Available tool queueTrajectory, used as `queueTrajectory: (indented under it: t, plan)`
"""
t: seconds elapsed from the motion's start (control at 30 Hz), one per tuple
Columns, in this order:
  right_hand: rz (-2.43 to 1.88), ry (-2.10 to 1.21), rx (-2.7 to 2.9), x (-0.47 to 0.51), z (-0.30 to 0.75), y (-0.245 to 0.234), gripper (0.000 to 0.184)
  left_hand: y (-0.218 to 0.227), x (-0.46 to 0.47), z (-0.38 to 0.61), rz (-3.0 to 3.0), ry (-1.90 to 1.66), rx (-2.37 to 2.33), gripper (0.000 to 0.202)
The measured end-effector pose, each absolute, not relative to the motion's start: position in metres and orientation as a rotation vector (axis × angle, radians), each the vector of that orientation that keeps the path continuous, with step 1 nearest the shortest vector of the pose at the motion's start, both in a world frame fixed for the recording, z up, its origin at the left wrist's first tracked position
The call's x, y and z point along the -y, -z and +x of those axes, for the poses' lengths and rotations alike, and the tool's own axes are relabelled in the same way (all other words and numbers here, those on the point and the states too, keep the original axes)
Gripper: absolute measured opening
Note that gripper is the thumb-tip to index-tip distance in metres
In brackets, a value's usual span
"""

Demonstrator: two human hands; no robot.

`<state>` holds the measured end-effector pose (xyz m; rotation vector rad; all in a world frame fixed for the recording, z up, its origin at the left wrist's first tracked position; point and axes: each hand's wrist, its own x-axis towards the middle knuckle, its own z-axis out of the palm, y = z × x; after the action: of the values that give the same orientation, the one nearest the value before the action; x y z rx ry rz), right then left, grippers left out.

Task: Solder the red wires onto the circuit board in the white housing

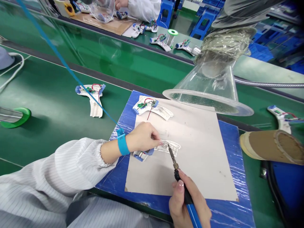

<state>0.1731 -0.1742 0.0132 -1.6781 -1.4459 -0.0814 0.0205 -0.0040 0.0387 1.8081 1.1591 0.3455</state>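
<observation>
My right hand (187,204) is wrapped round the blue and black handle of a soldering iron (175,166). The iron's tip is at a white curved plastic housing (175,148) with blue end parts, which lies on a beige sheet (197,171). Over this housing, my left hand (143,137) has its thumb and fingertips pinched together close to the tip; what they hold is too small to make out. A blue wrist strap (123,144) circles the left wrist. Farther up the sheet rests a similar housing (161,110) with a green circuit board and red and black wires.
A clear fume hood (206,85) hangs over the sheet's far right. Left are another wired housing (96,101) and a green-rimmed solder spool (22,117). A brown cardboard tube (268,144) lies right. Beyond the divider, a co-worker's sleeve (144,9) shows beside more housings.
</observation>
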Motion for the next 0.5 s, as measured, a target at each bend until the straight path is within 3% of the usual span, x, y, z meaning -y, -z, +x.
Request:
queueTrajectory:
  t: [0.5]
  plan:
    - [-1.635, 0.097, 1.563, 0.1711, 0.1742, -0.0155, 0.024, -0.0357, 0.0092, 0.0215, 1.807, -0.41, -1.17, 0.01]
